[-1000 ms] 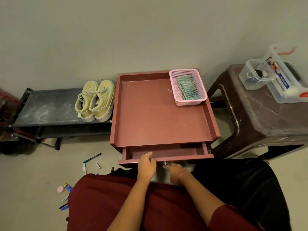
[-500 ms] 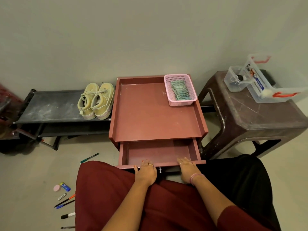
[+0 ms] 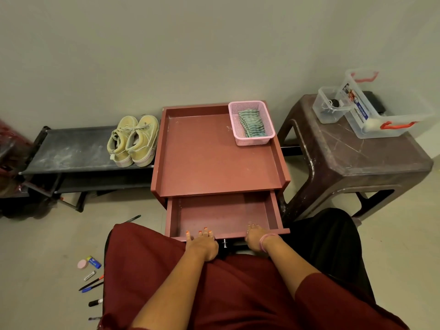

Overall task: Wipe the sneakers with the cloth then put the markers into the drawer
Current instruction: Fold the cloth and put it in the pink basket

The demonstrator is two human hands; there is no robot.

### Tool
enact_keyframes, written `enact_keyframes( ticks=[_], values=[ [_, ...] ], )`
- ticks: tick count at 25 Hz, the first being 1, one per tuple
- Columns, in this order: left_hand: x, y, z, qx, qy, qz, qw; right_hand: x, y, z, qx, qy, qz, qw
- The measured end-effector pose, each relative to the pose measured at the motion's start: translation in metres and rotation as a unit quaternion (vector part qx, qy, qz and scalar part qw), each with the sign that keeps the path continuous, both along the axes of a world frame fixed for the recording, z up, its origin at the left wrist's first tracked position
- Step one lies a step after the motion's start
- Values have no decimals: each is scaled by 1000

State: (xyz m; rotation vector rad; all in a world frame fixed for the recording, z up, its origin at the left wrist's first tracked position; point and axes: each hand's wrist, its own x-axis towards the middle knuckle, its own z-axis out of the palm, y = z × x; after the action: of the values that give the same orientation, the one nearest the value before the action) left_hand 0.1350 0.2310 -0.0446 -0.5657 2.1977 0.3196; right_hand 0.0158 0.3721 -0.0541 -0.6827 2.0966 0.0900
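Observation:
A pair of pale yellow sneakers point(image 3: 133, 140) stands on a low black rack point(image 3: 71, 151), left of the red side table point(image 3: 214, 158). A green striped cloth point(image 3: 251, 123) lies folded in a pink basket point(image 3: 252, 139) at the table's back right corner. The red drawer point(image 3: 223, 215) under the tabletop is pulled far out and holds nothing. My left hand point(image 3: 202, 244) and my right hand point(image 3: 258, 238) grip its front panel, fingers hooked over the top edge. Several markers and pens point(image 3: 91, 283) lie on the floor at the lower left.
A dark brown plastic stool point(image 3: 357, 163) stands to the right, carrying clear plastic boxes point(image 3: 371, 108) with red handles. A pink round thing and a blue tube point(image 3: 89, 263) lie by the markers. My maroon and black clothing fills the foreground.
The drawer has slid much farther out toward me with both hands on its front. The view has pulled back, and more markers on the floor show.

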Motion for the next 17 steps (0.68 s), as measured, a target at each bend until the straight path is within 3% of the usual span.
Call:
enact_keyframes(
  ticks=[17],
  values=[
    [-8,-21,19,36,26,-24,999,-22,-7,9,74,-9,106,992]
  ],
)
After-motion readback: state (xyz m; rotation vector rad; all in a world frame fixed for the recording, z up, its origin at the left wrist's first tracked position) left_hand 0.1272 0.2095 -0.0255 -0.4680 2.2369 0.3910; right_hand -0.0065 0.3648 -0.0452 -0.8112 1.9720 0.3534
